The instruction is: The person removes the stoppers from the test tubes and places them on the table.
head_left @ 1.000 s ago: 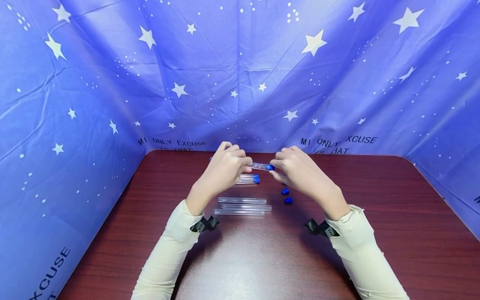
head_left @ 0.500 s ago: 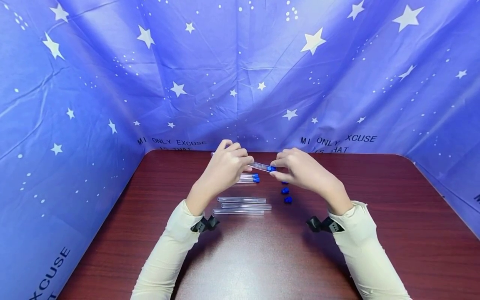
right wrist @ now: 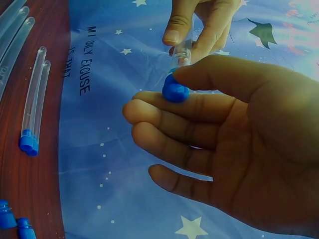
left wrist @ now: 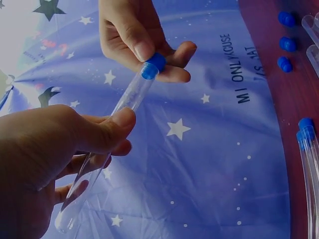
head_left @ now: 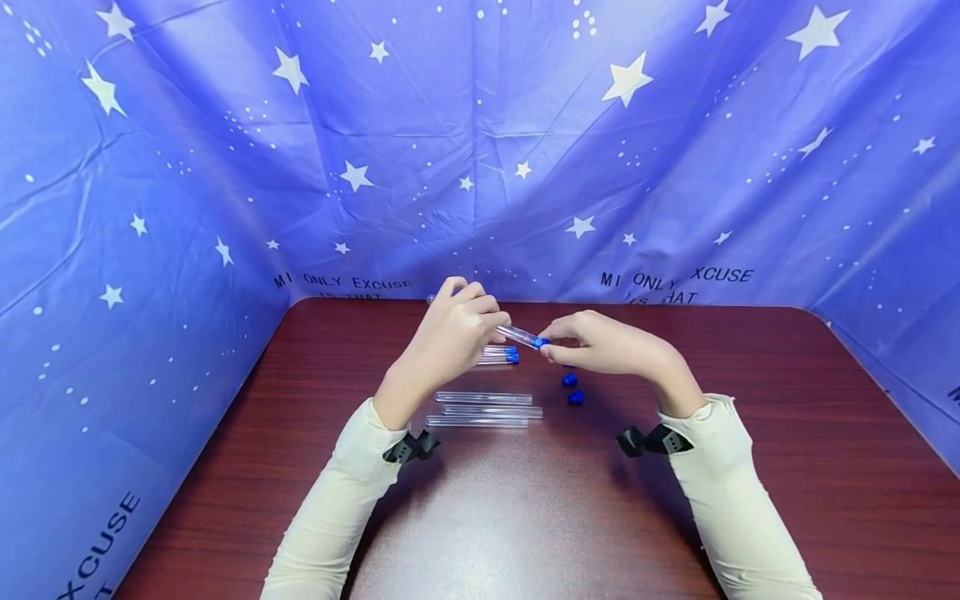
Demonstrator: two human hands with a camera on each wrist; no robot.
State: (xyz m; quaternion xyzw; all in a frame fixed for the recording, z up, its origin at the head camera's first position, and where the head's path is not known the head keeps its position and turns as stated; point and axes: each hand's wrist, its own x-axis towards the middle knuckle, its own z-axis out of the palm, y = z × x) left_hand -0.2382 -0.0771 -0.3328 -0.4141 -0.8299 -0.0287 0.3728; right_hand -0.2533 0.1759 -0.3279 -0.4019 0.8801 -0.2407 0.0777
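Above the far part of the table, my left hand point(head_left: 453, 333) grips a clear test tube point(left wrist: 133, 93) round its middle, thumb on top. The tube slants, its rounded end higher and its stoppered end lower in the head view. A blue stopper point(left wrist: 155, 62) sits in its mouth. My right hand point(head_left: 615, 343) pinches that stopper between thumb and index finger, the other fingers extended in the right wrist view. Below the hands lie two stoppered tubes point(head_left: 497, 356), partly covered by the left hand. Three tubes without stoppers point(head_left: 487, 411) lie side by side nearer the body.
Loose blue stoppers point(head_left: 575, 397) lie in a row right of the tubes, one partly behind the right hand. The dark red wooden table point(head_left: 787, 433) ends at a blue star-printed curtain point(head_left: 480, 200). Black wrist cameras point(head_left: 652, 440) stick out below both hands.
The right hand has dropped slightly and its wrist has turned, its thumb and index staying at the stopper. The held tube has tilted more, stopper end downward. The things on the table stay put.
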